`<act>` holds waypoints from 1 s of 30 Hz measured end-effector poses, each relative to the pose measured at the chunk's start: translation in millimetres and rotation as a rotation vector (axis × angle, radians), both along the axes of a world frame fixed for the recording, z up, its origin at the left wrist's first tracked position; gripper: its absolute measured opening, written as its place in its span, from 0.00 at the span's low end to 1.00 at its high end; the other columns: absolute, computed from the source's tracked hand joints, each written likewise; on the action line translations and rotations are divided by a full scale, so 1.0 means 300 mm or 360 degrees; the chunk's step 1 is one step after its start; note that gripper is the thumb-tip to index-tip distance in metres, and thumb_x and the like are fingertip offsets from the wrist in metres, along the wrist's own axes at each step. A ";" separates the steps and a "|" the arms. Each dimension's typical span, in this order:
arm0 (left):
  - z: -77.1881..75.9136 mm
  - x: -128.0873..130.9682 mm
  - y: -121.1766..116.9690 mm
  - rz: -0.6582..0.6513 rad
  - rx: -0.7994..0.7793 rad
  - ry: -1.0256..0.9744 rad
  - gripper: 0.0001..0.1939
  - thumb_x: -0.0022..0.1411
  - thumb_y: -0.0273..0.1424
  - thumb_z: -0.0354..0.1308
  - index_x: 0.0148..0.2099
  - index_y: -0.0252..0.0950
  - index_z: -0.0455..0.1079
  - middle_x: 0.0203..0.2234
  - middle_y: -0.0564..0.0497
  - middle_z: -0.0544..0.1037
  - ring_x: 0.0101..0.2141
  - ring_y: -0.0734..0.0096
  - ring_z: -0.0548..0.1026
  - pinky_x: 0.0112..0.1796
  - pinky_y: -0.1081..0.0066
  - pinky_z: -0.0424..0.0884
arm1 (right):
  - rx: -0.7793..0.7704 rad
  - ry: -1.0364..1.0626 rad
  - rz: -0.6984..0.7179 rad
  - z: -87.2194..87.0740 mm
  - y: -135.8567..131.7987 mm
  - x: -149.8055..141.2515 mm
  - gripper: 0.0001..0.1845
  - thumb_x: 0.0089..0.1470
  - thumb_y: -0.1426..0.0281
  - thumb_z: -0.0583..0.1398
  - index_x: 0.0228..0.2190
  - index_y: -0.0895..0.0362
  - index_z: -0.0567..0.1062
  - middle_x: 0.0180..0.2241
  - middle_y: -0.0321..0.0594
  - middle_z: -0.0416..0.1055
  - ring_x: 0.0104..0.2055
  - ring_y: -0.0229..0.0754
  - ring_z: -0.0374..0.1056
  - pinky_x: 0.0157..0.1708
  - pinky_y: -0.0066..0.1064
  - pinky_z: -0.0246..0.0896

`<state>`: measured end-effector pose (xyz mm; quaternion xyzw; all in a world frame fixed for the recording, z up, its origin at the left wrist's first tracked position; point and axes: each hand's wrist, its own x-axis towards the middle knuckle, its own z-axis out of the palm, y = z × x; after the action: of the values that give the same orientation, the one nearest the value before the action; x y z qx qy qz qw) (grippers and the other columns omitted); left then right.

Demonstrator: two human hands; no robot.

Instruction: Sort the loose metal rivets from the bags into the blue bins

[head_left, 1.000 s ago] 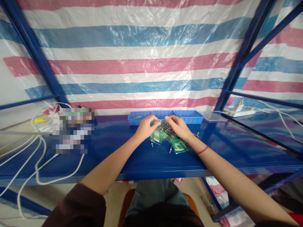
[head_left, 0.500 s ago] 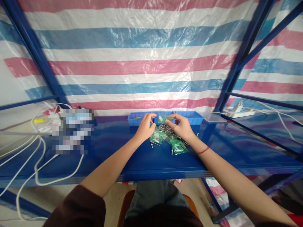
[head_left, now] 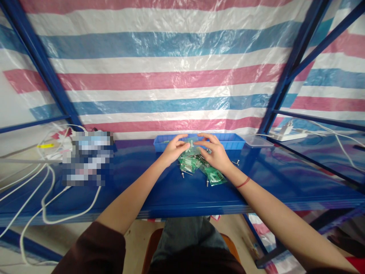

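Between my hands is a small clear plastic bag [head_left: 193,143] with shiny metal pieces in it, above the pile. My left hand [head_left: 174,149] pinches its left side between thumb and fingers. On the other side, my right hand [head_left: 215,151] is open, its fingers apart and close to the bag's right edge. Below lie several green-tinted plastic bags of metal parts [head_left: 216,177] and a heap of loose screws [head_left: 196,156], partly hidden by my right hand. A few single screws [head_left: 183,175] lie around the pile.
Behind the pile stands a long blue divided tray [head_left: 234,142]. To its right is a clear plastic lid [head_left: 259,141], with a white power strip [head_left: 288,134] farther right. White cables [head_left: 51,190] and blurred-out items [head_left: 89,156] lie left on the blue table [head_left: 137,182].
My right hand has let go of the small bag and spread its fingers. The bag has shifted slightly left, into my left hand's fingers.
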<state>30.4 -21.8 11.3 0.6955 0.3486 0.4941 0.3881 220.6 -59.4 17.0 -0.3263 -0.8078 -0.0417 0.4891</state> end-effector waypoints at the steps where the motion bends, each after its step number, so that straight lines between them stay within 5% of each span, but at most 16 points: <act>1: 0.001 -0.014 0.017 0.0133 0.0042 -0.0049 0.21 0.56 0.35 0.58 0.52 0.37 0.63 0.31 0.51 0.77 0.32 0.72 0.74 0.33 0.74 0.68 | -0.0074 0.0015 0.0014 -0.003 0.002 -0.002 0.14 0.55 0.72 0.55 0.40 0.53 0.76 0.46 0.44 0.70 0.44 0.47 0.66 0.43 0.43 0.62; 5: 0.001 -0.116 0.096 0.0797 0.0134 -0.0163 0.16 0.55 0.34 0.57 0.46 0.36 0.65 0.29 0.52 0.75 0.31 0.72 0.74 0.31 0.75 0.68 | -0.0328 -0.0185 0.0141 -0.011 0.002 -0.013 0.12 0.55 0.68 0.56 0.38 0.56 0.76 0.33 0.41 0.75 0.34 0.42 0.69 0.37 0.36 0.63; 12: -0.006 -0.234 0.142 0.1347 0.0271 0.0241 0.14 0.54 0.35 0.58 0.43 0.37 0.67 0.30 0.50 0.76 0.34 0.67 0.75 0.39 0.69 0.68 | -0.0299 -0.0772 0.0245 -0.023 -0.012 -0.026 0.26 0.46 0.56 0.63 0.44 0.58 0.74 0.43 0.48 0.73 0.45 0.49 0.65 0.46 0.42 0.57; 20: -0.051 -0.199 0.137 0.1340 0.0337 0.0941 0.14 0.58 0.43 0.53 0.34 0.39 0.74 0.50 0.42 0.70 0.56 0.44 0.57 0.53 0.46 0.52 | -0.0289 -0.0851 0.0155 -0.035 -0.006 -0.029 0.18 0.48 0.67 0.61 0.42 0.58 0.73 0.41 0.45 0.73 0.45 0.49 0.65 0.45 0.39 0.57; 24: -0.046 -0.160 0.117 0.1254 0.0616 0.0848 0.13 0.61 0.39 0.51 0.38 0.40 0.75 0.47 0.43 0.70 0.53 0.51 0.61 0.53 0.51 0.56 | -0.0253 -0.0883 0.0082 -0.029 -0.012 -0.036 0.11 0.49 0.68 0.59 0.36 0.58 0.73 0.35 0.46 0.74 0.42 0.49 0.67 0.42 0.37 0.57; 30: 0.004 -0.060 0.030 0.0702 0.0961 0.0732 0.12 0.62 0.38 0.52 0.38 0.39 0.74 0.42 0.47 0.74 0.48 0.64 0.68 0.54 0.60 0.57 | -0.0358 -0.0659 -0.0042 -0.002 -0.026 -0.036 0.08 0.55 0.72 0.52 0.30 0.58 0.72 0.28 0.43 0.72 0.30 0.42 0.67 0.33 0.32 0.56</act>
<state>12.3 -12.7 12.5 0.7786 0.4061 0.4771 -0.0351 209.7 -67.3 16.5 -0.3738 -0.8862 -0.0238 0.2728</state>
